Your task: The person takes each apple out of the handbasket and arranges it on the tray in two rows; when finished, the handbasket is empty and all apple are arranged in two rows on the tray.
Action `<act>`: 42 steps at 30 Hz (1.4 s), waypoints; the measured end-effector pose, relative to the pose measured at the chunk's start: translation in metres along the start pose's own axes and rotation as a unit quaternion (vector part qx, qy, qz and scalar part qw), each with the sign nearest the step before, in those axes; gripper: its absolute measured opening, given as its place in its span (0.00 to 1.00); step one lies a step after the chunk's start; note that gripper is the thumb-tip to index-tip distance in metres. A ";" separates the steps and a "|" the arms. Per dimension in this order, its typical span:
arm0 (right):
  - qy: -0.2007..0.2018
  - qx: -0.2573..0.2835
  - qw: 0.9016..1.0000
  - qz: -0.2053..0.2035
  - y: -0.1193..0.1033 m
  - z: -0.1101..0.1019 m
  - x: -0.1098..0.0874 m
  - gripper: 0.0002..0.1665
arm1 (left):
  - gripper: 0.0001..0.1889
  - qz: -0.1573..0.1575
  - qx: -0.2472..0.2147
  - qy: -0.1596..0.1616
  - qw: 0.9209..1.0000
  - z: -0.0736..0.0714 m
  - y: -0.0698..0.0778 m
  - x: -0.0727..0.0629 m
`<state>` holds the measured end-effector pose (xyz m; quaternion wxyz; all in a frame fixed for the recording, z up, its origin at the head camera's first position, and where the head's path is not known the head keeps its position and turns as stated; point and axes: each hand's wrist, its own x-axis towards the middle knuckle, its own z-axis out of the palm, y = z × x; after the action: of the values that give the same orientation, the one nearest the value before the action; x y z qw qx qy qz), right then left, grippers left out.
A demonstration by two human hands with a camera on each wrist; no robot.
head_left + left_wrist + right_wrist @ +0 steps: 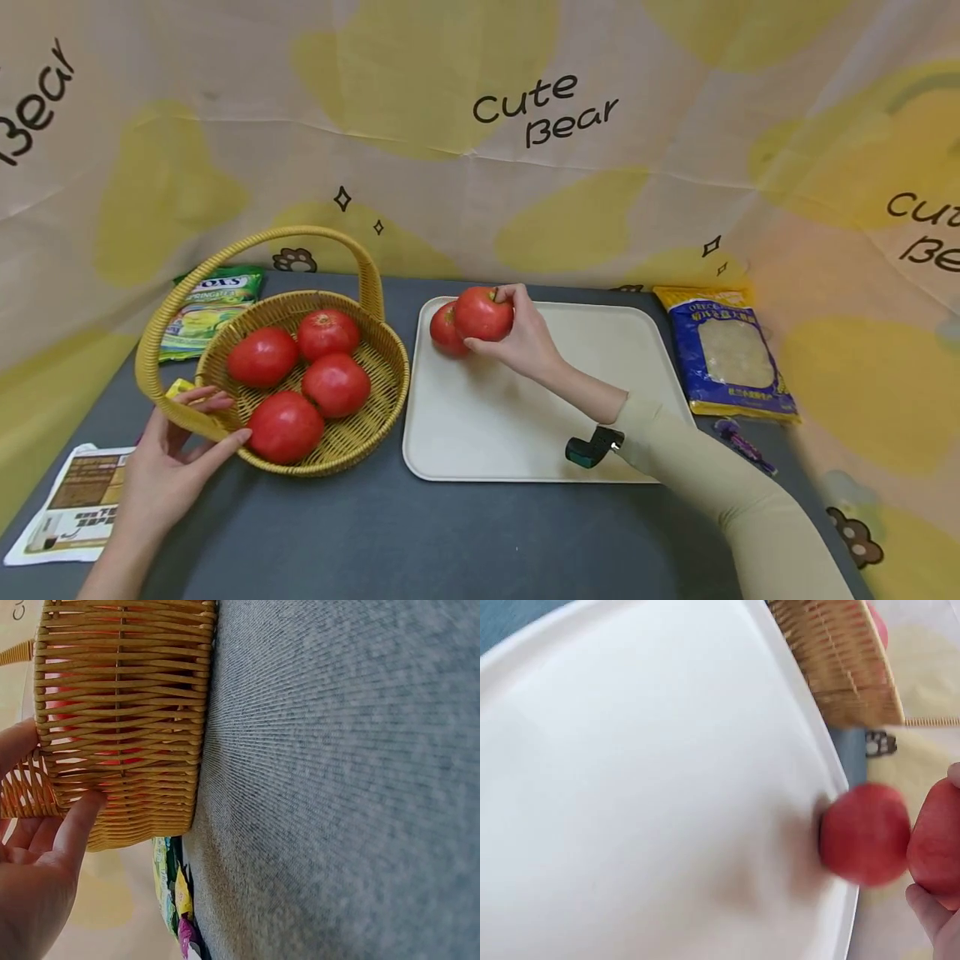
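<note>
My right hand (527, 337) holds a red tomato (482, 315) over the white tray (600, 392), thumb below and fingers above it. Behind it, at the tray's far left corner, sits another tomato (447, 330), also seen as a red tomato (865, 834) in the right wrist view. To the left stands a yellow wicker basket (371, 433) with several tomatoes (285, 427) inside. My left hand (168, 475) grips the basket's left side at the foot of its arched handle (152, 333). The left wrist view shows fingers (79, 825) against the woven wall (127, 750).
Behind the basket leans a green snack bag (217, 308). A white and brown packet (78, 508) lies at the left front. Right of the tray are a blue and yellow bag (727, 350) and a small purple wrapped item (742, 446). A printed cloth (420, 100) hangs behind the table.
</note>
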<state>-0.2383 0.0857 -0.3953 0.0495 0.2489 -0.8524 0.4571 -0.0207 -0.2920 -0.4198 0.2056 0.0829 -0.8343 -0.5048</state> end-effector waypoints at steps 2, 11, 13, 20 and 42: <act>0.009 -0.008 1.000 0.016 0.009 -0.008 -0.002 0.40 | 0.37 -0.007 0.003 0.001 1.000 0.000 0.000 0.000; 0.033 -0.054 0.995 0.072 0.053 -0.028 -0.014 0.55 | 0.38 -0.008 0.000 -0.002 1.000 0.000 -0.002 0.001; 0.036 -0.061 0.995 0.072 0.061 -0.029 -0.016 0.58 | 0.38 -0.009 0.004 -0.002 1.000 0.000 -0.002 0.001; 0.027 -0.094 0.992 0.084 0.078 -0.028 -0.018 0.60 | 0.38 -0.009 0.003 -0.002 1.000 0.000 -0.002 0.001; -0.004 -0.012 0.989 0.150 0.078 -0.029 -0.023 0.55 | 0.38 -0.002 0.003 -0.001 1.000 0.001 -0.004 0.001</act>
<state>-0.2585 0.1531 -0.4446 -0.0204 0.1194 -0.8856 0.4484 -0.0221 -0.2937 -0.4230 0.2036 0.0841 -0.8357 -0.5031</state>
